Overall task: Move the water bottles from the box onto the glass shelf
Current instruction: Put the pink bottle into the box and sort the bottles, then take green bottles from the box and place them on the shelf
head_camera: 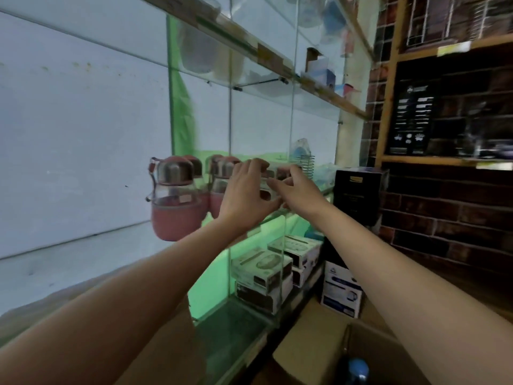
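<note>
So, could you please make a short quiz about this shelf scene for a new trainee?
1. True or false: the pink bottles stand on the glass shelf.
2. What are both hands doing? A) resting in the box B) reaching to a bottle on the shelf C) holding a black box
3. What colour is the bottle cap in the cardboard box?

Key: 1 true; 2 B, left hand, right hand; 3 blue.
</note>
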The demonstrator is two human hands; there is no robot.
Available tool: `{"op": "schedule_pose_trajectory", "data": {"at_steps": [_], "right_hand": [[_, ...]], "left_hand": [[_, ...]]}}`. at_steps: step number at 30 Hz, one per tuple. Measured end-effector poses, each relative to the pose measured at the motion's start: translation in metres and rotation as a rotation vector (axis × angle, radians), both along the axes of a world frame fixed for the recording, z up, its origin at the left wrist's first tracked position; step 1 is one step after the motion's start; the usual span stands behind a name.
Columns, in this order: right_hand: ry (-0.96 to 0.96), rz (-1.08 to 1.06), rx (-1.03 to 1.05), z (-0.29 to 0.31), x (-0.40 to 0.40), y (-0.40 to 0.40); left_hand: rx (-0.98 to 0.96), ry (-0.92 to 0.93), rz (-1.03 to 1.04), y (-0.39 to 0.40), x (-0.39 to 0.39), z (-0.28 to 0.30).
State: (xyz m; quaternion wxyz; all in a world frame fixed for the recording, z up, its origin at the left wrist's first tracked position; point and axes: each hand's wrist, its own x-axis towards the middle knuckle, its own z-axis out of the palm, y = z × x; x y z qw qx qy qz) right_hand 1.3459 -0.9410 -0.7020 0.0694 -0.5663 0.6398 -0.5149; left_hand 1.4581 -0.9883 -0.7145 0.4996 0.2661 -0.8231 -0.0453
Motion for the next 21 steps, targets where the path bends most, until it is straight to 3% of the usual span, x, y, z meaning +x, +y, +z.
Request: {"op": "schedule_pose_trajectory", "data": {"at_steps": [11,21], "right_hand": [[-0.086,-0.247,0.217,-0.114,-0.13,0.083],[-0.203,-0.383,0.451,-0.244,-0.204,0.149]], "left_hand": [[0.17,-0.209,-0.267,0.063,-0.143,-0.116],[0.487,-0.351,-0.32,0.115,-0.225,-0.249]]}}
